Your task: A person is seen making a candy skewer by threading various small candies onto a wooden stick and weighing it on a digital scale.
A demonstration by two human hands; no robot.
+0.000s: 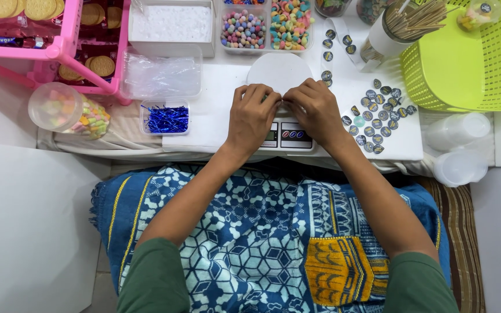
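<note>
Your left hand (253, 116) and right hand (315, 110) meet over the white scale (279, 72), fingertips pinching something tiny I cannot see, round stickers (378, 113) nearby.

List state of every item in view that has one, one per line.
left hand: fingers curled, resting at the scale's front edge
right hand: fingers curled, touching the left hand
kitchen scale: round platform bare
candy tub: lying on its side, lidded
blue twist-tie box: open, part full
green basket: upright, nearly empty
skewer cup: tilted, full
</note>
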